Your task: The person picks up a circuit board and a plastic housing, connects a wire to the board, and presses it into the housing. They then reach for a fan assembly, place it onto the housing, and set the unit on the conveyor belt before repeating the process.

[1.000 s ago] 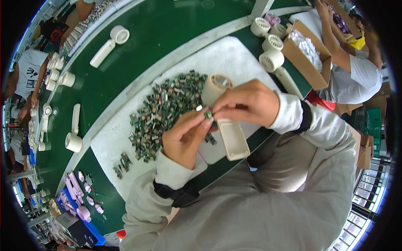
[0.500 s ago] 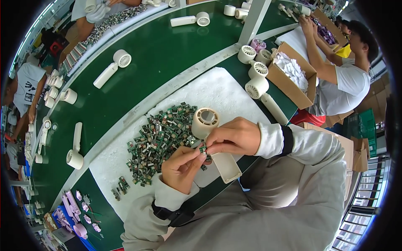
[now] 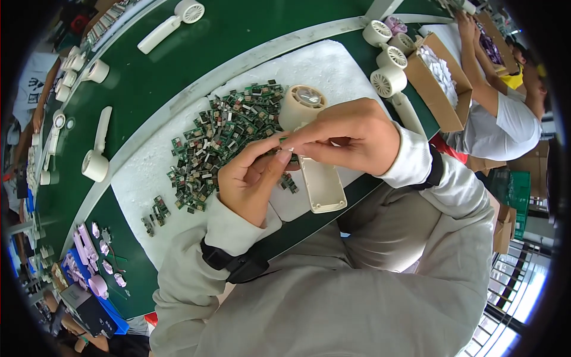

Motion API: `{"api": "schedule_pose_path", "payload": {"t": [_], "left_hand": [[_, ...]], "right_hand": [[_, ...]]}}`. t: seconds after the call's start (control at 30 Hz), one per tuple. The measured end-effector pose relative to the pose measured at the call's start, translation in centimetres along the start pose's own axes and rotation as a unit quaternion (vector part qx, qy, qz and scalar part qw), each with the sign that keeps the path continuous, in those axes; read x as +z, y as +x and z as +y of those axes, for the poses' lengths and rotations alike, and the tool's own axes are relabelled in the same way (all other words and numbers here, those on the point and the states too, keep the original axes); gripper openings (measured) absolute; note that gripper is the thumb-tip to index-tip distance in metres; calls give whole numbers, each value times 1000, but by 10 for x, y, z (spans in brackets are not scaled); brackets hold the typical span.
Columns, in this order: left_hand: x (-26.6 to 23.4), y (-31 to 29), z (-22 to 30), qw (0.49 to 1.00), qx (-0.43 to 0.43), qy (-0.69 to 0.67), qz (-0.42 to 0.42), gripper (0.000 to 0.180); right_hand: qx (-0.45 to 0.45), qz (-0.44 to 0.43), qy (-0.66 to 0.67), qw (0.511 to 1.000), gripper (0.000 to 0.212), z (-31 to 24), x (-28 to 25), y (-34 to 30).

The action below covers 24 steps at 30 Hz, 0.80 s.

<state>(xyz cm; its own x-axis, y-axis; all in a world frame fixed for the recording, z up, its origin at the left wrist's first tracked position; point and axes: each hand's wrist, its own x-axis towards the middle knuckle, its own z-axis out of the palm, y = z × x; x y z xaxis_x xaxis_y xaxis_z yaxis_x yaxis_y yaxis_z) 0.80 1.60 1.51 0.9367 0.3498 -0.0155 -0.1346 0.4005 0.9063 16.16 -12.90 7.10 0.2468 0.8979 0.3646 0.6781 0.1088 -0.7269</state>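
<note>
My left hand pinches a small green circuit board between thumb and fingertips. The fingertips of my right hand close on the same board from the other side and cover most of it. A small white bit shows at the left thumb tip. Just beyond my hands lies a cream handheld fan, its round head facing up with a silvery disc in the middle. Its hollow handle shell extends toward me, open side up, partly under my right hand. Left of the fan spreads a pile of small circuit boards.
A white foam sheet lies under the pile. Beyond a metal rail runs a green belt with cream fans. At right are more fan heads and a cardboard box of white pieces; a co-worker sits there. Pink parts lie lower left.
The view has shifted, so the table items sit higher in the picture. My right fingers now cover more of the board, which both hands still hold near the fan.
</note>
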Motion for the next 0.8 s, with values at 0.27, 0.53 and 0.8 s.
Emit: {"api": "schedule_pose_path", "payload": {"t": [0.27,0.53,0.8], "left_hand": [[-2,-7,4,996,31,84,10,29],[-1,-4,2,968,143,205,36,28],[3,-6,4,955,171,242,26,28]], "right_hand": [[65,-31,3,997,16,-6,-5,2],[71,-3,-50,996,13,-11,-4,2],[5,7,-68,998,15,-6,0,1]]}}
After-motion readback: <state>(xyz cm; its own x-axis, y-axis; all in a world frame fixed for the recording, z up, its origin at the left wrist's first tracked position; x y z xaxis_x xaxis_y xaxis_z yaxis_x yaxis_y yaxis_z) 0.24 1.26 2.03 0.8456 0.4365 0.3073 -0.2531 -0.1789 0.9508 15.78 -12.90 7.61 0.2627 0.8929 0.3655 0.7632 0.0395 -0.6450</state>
